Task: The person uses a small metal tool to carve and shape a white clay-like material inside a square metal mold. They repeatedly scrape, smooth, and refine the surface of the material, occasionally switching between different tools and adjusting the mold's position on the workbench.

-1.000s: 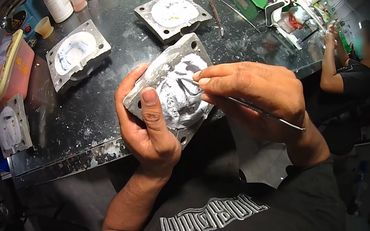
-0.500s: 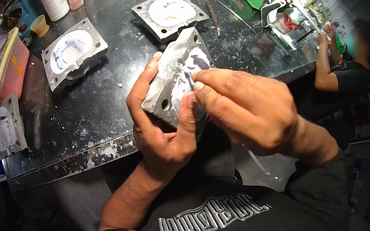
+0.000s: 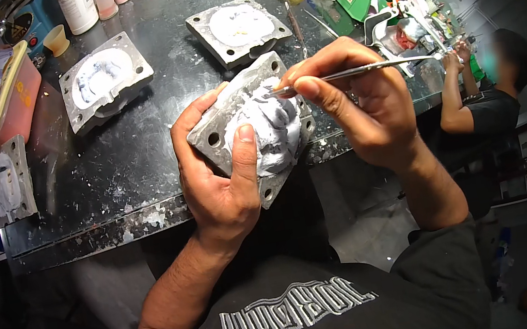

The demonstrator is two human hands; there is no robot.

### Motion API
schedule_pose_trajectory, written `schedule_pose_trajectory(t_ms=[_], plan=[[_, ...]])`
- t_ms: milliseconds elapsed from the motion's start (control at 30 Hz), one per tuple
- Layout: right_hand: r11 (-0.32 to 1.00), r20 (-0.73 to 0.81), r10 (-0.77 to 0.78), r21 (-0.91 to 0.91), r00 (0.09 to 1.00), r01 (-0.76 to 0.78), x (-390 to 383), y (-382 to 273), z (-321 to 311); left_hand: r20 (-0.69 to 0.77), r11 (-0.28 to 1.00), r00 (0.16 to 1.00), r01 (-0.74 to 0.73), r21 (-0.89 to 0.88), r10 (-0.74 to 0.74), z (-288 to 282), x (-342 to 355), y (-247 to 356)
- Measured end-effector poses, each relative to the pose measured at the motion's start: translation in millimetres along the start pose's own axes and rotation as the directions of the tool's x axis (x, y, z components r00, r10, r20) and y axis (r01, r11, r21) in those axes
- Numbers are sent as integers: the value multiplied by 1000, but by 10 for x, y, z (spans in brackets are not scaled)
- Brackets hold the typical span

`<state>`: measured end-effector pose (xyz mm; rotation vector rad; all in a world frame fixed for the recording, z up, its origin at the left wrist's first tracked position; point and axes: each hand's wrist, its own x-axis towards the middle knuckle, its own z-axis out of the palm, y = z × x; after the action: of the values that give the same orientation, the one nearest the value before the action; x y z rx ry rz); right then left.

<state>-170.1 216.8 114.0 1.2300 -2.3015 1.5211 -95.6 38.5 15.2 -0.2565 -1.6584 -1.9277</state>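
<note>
My left hand (image 3: pixel 220 171) grips the metal mould (image 3: pixel 251 128) just above the near edge of the surface (image 3: pixel 128 179), thumb on its white filling. My right hand (image 3: pixel 364 104) pinches a thin tool (image 3: pixel 359 69) against it; a slip could gouge the filling or drop the mould.

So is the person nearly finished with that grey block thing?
Hard to say. The left hand holds a metal mould packed with white material, and the right hand is working it with a thin metal tool. Three similar filled moulds lie on the dark table; whether they need more work, I can't tell.
</note>
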Motion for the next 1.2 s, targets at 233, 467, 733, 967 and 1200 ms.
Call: schedule_pose_trajectory(t_ms=[233,467,733,967,1200], plan=[[979,87,-127,-152,988,139,120,1,59,-21,1000,1000,-1,-5,1,4,-7,-9],[974,145,-98,-188,985,124,141,-35,59,-32,1000,999,8,-30,-9,-14,-22,-25],[806,155,-393,-417,906,421,176,54,122,-19,996,1000,15,84,-14,-44,-25,-29],[927,206,255,225,945,-299,310,305,29,-64,989,987,146,-27,-147,-20,6,-17],[1000,39,-3,-30,999,4,233,272,42,-66,988,986,155,-8,-155,-49,14,-43]])
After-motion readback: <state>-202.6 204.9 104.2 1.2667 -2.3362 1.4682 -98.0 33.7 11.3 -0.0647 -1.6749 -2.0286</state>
